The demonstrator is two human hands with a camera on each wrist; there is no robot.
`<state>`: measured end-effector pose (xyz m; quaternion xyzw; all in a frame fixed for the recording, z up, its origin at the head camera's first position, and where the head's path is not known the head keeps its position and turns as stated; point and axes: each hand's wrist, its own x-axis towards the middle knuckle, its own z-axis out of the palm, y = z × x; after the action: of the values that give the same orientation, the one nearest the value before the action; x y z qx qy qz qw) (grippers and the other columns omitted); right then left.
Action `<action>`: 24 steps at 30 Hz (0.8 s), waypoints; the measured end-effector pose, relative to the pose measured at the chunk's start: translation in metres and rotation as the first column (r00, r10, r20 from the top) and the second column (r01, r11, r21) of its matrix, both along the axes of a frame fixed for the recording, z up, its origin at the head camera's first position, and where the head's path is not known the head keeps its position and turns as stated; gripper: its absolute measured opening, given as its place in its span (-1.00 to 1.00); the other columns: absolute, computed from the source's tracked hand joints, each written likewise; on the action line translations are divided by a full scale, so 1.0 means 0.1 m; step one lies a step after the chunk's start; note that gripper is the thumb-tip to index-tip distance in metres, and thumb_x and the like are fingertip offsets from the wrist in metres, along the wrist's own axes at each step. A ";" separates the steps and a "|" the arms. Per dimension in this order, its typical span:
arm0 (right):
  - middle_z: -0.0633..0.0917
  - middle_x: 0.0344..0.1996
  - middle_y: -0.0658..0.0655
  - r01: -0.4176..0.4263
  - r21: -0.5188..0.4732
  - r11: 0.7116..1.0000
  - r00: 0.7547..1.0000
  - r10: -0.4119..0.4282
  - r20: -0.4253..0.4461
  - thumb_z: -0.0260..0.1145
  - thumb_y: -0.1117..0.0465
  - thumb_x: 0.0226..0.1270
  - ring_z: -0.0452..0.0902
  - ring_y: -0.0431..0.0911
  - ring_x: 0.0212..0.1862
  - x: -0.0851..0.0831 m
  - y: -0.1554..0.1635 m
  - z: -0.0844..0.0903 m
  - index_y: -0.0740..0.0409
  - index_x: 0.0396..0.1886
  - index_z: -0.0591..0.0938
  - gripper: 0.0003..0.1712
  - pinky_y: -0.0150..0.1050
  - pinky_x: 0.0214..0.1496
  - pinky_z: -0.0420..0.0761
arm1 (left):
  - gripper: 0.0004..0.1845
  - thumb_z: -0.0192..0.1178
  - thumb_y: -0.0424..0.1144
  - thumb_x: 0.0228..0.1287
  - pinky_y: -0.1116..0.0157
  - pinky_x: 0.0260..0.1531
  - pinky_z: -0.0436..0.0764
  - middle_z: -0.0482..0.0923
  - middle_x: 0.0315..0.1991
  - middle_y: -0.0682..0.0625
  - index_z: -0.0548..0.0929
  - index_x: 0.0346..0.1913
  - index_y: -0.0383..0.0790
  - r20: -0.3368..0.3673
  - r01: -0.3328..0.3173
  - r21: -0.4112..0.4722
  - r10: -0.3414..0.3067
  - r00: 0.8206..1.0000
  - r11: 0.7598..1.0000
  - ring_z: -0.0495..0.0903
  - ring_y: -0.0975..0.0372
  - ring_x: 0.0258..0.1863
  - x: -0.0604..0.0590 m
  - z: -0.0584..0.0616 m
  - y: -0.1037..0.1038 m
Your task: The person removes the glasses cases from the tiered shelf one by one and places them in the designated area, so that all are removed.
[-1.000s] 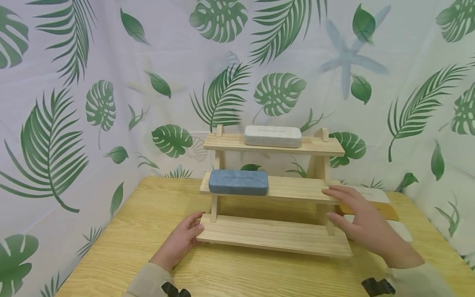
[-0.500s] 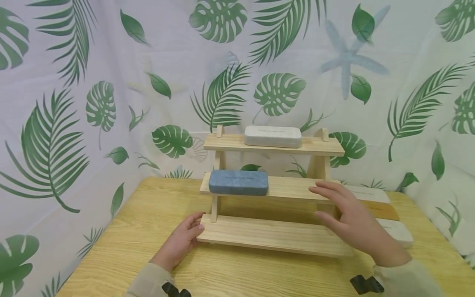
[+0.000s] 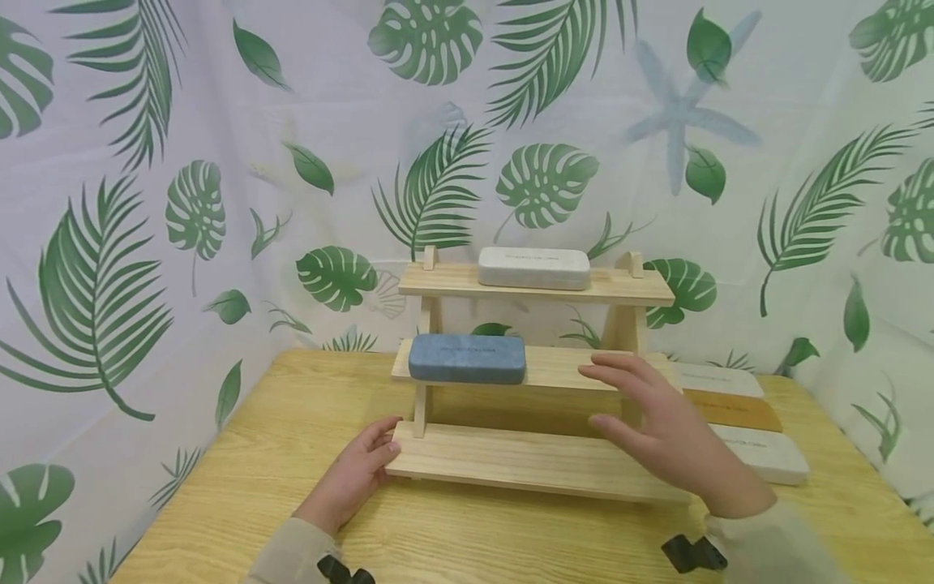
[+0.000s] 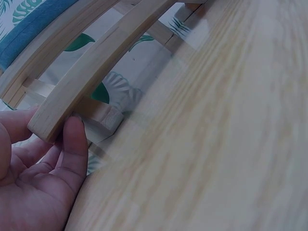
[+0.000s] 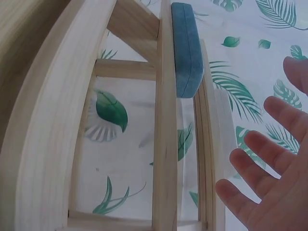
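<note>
A three-tier wooden display stand point(image 3: 525, 461) stands on the table. My left hand point(image 3: 357, 462) grips the left end of its bottom shelf; in the left wrist view the thumb and fingers pinch the board's end point(image 4: 53, 118). On the middle shelf, toward the left, lies a blue glasses case point(image 3: 467, 359). A white glasses case point(image 3: 534, 269) rests near the centre of the top shelf. My right hand point(image 3: 664, 430) hovers in front of the stand's right side, fingers spread and holding nothing. The right wrist view shows those fingers point(image 5: 262, 156) apart from the blue case.
Right of the stand, a white case point(image 3: 718, 379), an orange case point(image 3: 737, 410) and another white case point(image 3: 766, 454) lie in a row on the wood-grain table point(image 3: 248, 487). A leaf-print curtain point(image 3: 292, 122) hangs behind and along both sides.
My right hand has moved left from the stand's right edge, across the front of the shelves, uncovering more of the cases at right. The left hand and the stand have stayed in place.
</note>
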<state>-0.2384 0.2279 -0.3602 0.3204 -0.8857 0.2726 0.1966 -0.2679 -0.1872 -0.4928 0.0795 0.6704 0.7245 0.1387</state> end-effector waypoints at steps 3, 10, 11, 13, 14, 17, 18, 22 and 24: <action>0.37 0.43 -0.03 -0.011 0.001 1.000 1.000 0.011 -0.009 0.44 0.10 0.38 0.29 0.05 0.41 -0.02 -0.05 0.00 -0.12 0.43 0.48 -0.35 0.24 0.22 0.44 | -0.38 -0.04 -0.23 0.64 0.17 0.06 0.53 0.25 0.29 -0.32 0.03 0.60 -0.26 -0.003 -0.001 -0.003 0.001 1.000 1.000 0.53 0.09 0.08 0.01 0.00 0.00; 0.39 0.41 0.00 -0.068 -0.011 0.998 0.998 0.068 0.001 0.42 0.10 0.40 0.28 0.05 0.41 -0.04 -0.19 0.01 -0.06 0.42 0.50 -0.39 0.23 0.26 0.40 | -0.38 -0.03 -0.20 0.64 0.17 0.06 0.52 0.24 0.29 -0.32 0.05 0.60 -0.24 0.001 -0.001 -0.013 0.002 1.000 1.000 0.52 0.09 0.08 0.00 -0.01 0.00; 0.39 0.41 0.00 -0.074 -0.011 0.997 0.997 0.074 0.004 0.41 0.10 0.40 0.28 0.05 0.41 -0.05 -0.21 0.01 -0.06 0.42 0.50 -0.39 0.23 0.26 0.39 | -0.38 -0.03 -0.20 0.64 0.17 0.05 0.52 0.24 0.28 -0.32 0.04 0.60 -0.24 0.000 -0.002 -0.013 0.002 1.000 1.000 0.52 0.09 0.07 0.00 -0.01 0.00; 0.40 0.40 -0.01 -0.087 -0.011 0.996 0.996 0.087 0.002 0.41 0.09 0.41 0.28 0.05 0.41 -0.06 -0.25 0.01 -0.09 0.42 0.50 -0.39 0.23 0.27 0.38 | -0.38 -0.03 -0.21 0.64 0.18 0.05 0.52 0.26 0.28 -0.31 0.05 0.60 -0.24 0.000 -0.006 -0.014 0.006 1.000 1.000 0.53 0.10 0.07 0.01 -0.01 0.01; 0.40 0.40 -0.01 -0.092 -0.011 0.996 0.996 0.092 0.004 0.41 0.08 0.41 0.28 0.04 0.41 -0.07 -0.27 0.01 -0.10 0.42 0.50 -0.39 0.22 0.28 0.38 | -0.38 -0.03 -0.21 0.64 0.18 0.05 0.52 0.26 0.27 -0.30 0.05 0.60 -0.23 0.001 -0.007 -0.015 0.007 1.000 1.000 0.53 0.10 0.06 0.01 -0.01 0.01; 0.41 0.39 -0.02 -0.106 -0.007 0.994 0.994 0.107 0.004 0.41 0.06 0.40 0.29 0.03 0.40 -0.08 -0.33 0.00 -0.14 0.42 0.50 -0.39 0.21 0.28 0.39 | -0.39 -0.03 -0.22 0.64 0.19 0.04 0.52 0.28 0.26 -0.30 0.06 0.60 -0.23 0.002 -0.013 -0.020 0.013 1.000 1.000 0.53 0.10 0.06 0.01 -0.01 0.01; 0.41 0.38 -0.02 -0.111 -0.006 0.994 0.994 0.111 0.002 0.42 0.06 0.40 0.29 0.02 0.40 -0.09 -0.35 0.00 -0.14 0.42 0.50 -0.39 0.20 0.28 0.40 | -0.39 -0.03 -0.21 0.64 0.19 0.04 0.51 0.29 0.26 -0.29 0.06 0.60 -0.24 0.003 -0.016 -0.023 0.016 1.000 1.000 0.52 0.11 0.05 0.01 0.00 0.01; 0.43 0.37 -0.01 -0.122 -0.005 0.993 0.993 0.122 0.002 0.43 0.07 0.39 0.31 0.02 0.38 -0.10 -0.43 0.00 -0.09 0.40 0.51 -0.39 0.19 0.28 0.41 | -0.39 -0.03 -0.20 0.64 0.19 0.01 0.50 0.31 0.24 -0.28 0.07 0.59 -0.24 0.000 -0.018 -0.030 0.018 1.000 0.999 0.52 0.11 0.04 0.01 0.00 0.00; 0.43 0.36 0.00 -0.127 -0.005 0.992 0.992 0.127 0.007 0.42 0.07 0.39 0.31 0.02 0.38 -0.11 -0.46 0.00 -0.06 0.40 0.52 -0.40 0.19 0.28 0.41 | -0.39 -0.03 -0.20 0.64 0.21 -0.01 0.49 0.31 0.23 -0.28 0.07 0.59 -0.24 0.001 -0.017 -0.032 0.017 1.000 0.999 0.52 0.11 0.03 0.01 0.00 0.00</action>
<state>-0.2491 0.1821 -0.3606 0.3745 -0.8636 0.2877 0.1766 -0.2671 -0.1872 -0.4930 0.0712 0.6827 0.7148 0.1341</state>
